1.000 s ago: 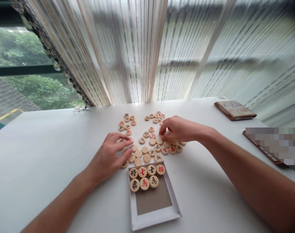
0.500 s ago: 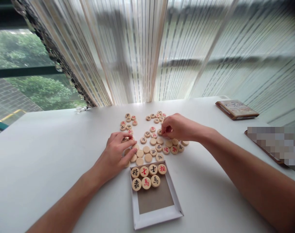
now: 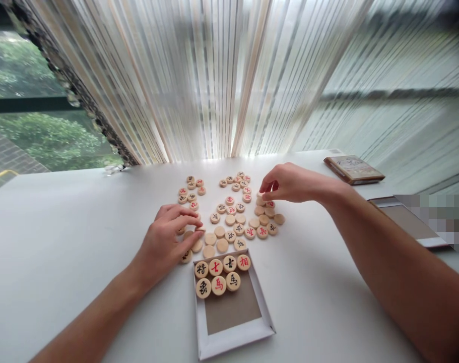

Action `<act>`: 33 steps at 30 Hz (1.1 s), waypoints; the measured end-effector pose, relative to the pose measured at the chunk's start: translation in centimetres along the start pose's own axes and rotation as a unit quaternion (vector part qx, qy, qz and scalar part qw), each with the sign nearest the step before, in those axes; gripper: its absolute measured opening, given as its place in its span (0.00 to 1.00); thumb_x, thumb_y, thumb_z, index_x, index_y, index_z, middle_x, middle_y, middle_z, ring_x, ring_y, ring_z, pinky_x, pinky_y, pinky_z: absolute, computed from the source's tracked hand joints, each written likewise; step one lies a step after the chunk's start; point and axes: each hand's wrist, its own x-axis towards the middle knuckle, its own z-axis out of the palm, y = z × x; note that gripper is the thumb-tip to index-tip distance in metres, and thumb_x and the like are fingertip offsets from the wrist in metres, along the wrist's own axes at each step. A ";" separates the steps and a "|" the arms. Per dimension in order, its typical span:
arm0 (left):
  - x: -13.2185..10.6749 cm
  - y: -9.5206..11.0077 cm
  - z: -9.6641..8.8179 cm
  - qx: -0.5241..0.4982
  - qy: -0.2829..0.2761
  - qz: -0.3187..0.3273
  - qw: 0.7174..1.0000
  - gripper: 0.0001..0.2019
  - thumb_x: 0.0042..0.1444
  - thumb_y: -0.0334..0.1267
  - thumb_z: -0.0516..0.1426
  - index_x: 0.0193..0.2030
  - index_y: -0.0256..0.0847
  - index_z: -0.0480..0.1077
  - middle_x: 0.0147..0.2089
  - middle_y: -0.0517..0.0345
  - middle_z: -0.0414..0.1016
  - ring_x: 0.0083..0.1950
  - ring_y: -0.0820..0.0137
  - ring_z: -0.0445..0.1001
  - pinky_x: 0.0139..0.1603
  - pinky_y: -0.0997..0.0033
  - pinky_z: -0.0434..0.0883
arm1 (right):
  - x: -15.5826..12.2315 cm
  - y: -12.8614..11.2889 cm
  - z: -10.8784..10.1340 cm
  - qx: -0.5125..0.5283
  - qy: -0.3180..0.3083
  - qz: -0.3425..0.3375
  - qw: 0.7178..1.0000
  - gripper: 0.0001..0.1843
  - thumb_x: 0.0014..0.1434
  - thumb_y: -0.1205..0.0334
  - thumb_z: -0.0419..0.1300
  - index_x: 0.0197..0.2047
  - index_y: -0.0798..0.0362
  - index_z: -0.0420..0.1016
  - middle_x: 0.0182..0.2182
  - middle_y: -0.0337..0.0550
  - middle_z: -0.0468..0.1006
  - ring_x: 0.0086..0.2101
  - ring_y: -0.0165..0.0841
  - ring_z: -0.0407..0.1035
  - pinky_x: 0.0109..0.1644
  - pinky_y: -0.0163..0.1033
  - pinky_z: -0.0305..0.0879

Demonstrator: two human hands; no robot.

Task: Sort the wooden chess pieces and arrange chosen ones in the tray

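Several round wooden Chinese chess pieces (image 3: 229, 222) with red or black characters lie scattered on the white table (image 3: 63, 242). A shallow white box tray (image 3: 233, 333) at the near edge holds several pieces (image 3: 217, 275) in two rows at its far end. My left hand (image 3: 169, 242) rests palm down beside the tray, fingers curled over pieces at the pile's left side. My right hand (image 3: 289, 184) hovers just above the pile's right side, thumb and fingers pinched; what is between them is hidden.
A brown box (image 3: 353, 169) lies at the table's far right. Another flat tray-like lid (image 3: 406, 222) sits to the right, partly blurred out. Striped curtains hang behind the table, with a window at the left.
My right hand has lifted off the pile and moved up and to the right with its fingers pinched. My left hand stayed on the pieces.
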 end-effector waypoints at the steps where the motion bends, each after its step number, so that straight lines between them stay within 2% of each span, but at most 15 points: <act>1: 0.0 0.0 0.0 -0.005 0.010 0.004 1.000 0.04 0.63 0.37 0.65 0.41 0.43 0.82 0.47 0.51 0.83 0.55 0.57 0.74 0.56 0.55 0.75 | 0.1 0.0 0.1 0.001 -0.006 -0.001 1.000 0.11 0.59 0.56 0.71 0.43 0.51 0.87 0.37 0.45 0.87 0.34 0.36 0.78 0.33 0.37 0.70; 5: 0.0 0.0 -0.1 -0.021 0.030 0.013 0.999 0.03 0.62 0.37 0.66 0.39 0.45 0.83 0.44 0.53 0.84 0.52 0.58 0.77 0.53 0.58 0.77 | 0.4 -0.1 0.8 0.002 -0.019 -0.006 1.000 0.12 0.58 0.57 0.71 0.44 0.51 0.87 0.39 0.46 0.87 0.34 0.36 0.79 0.34 0.38 0.71; 13: -0.3 -0.4 -0.2 -0.038 0.003 0.035 0.999 0.06 0.63 0.36 0.65 0.40 0.48 0.86 0.44 0.52 0.85 0.49 0.59 0.79 0.51 0.57 0.78 | 0.8 -0.2 1.5 -0.005 -0.028 -0.020 0.999 0.10 0.58 0.61 0.69 0.44 0.50 0.88 0.40 0.45 0.87 0.37 0.38 0.80 0.40 0.39 0.72; 20: -0.2 -0.3 -0.3 -0.026 -0.005 -0.021 0.999 0.08 0.65 0.40 0.63 0.41 0.46 0.86 0.45 0.51 0.85 0.49 0.58 0.81 0.51 0.57 0.80 | 0.5 -0.6 1.5 -0.008 -0.036 -0.018 0.999 0.04 0.57 0.61 0.67 0.35 0.51 0.84 0.32 0.43 0.84 0.31 0.36 0.76 0.31 0.38 0.66; 23: -0.2 -0.1 -0.8 -0.018 0.003 -0.070 0.997 0.09 0.66 0.42 0.62 0.42 0.45 0.85 0.45 0.51 0.85 0.50 0.58 0.81 0.40 0.64 0.81 | 0.5 -0.7 1.6 -0.008 -0.021 -0.015 1.000 0.03 0.55 0.63 0.68 0.34 0.52 0.81 0.31 0.43 0.82 0.30 0.35 0.73 0.30 0.38 0.64; 25: -0.1 -0.1 -1.2 -0.013 0.012 -0.097 0.995 0.10 0.65 0.43 0.62 0.44 0.44 0.84 0.46 0.50 0.84 0.50 0.58 0.80 0.28 0.71 0.77 | 0.5 -0.8 1.7 -0.011 -0.003 -0.015 1.000 0.02 0.55 0.66 0.67 0.34 0.52 0.79 0.31 0.43 0.81 0.29 0.34 0.72 0.30 0.38 0.63; 27: -0.1 -0.3 -1.8 0.002 0.020 -0.110 0.994 0.11 0.65 0.44 0.61 0.46 0.44 0.84 0.46 0.50 0.84 0.50 0.59 0.80 0.23 0.74 0.72 | 0.6 -0.9 1.8 -0.016 0.015 -0.016 1.000 0.03 0.56 0.69 0.66 0.33 0.52 0.76 0.30 0.44 0.80 0.28 0.34 0.70 0.29 0.38 0.62; 30: -0.1 -0.8 -2.5 0.032 0.019 -0.115 0.993 0.11 0.63 0.44 0.62 0.46 0.43 0.82 0.41 0.52 0.83 0.46 0.60 0.80 0.23 0.73 0.70 | 0.7 -1.1 2.0 -0.022 0.030 -0.024 0.999 0.06 0.55 0.70 0.66 0.30 0.52 0.74 0.29 0.44 0.79 0.29 0.34 0.70 0.30 0.38 0.61; 33: 0.0 -1.2 -2.9 0.049 -0.014 -0.093 0.994 0.09 0.61 0.45 0.63 0.42 0.44 0.82 0.35 0.54 0.81 0.43 0.60 0.78 0.33 0.67 0.74 | 0.5 -1.3 1.8 -0.024 0.028 -0.038 0.999 0.06 0.53 0.71 0.66 0.29 0.51 0.75 0.29 0.42 0.79 0.30 0.35 0.71 0.30 0.38 0.62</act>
